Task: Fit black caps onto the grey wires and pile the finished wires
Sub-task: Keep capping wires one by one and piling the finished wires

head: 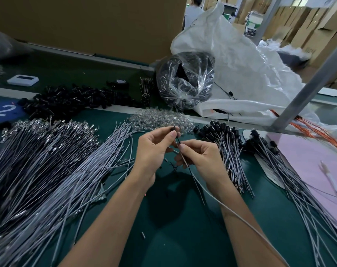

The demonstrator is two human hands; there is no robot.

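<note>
Fitting a cap onto a wire above the counter.
Left hand pinches the cap at its fingertips; right hand has its grip clamped on the wire just below. Finished pile lies to the right, bare wires to the left. Risk: the thin wire may buckle or miss the cap if pushed off-axis. The joint itself is too small and finger-covered to judge seating.

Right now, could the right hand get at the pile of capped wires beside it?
Probably yes: the pile of capped wires lies just right of the right hand, nothing between them. But its fingers pinch a grey wire, so that goes along.
</note>
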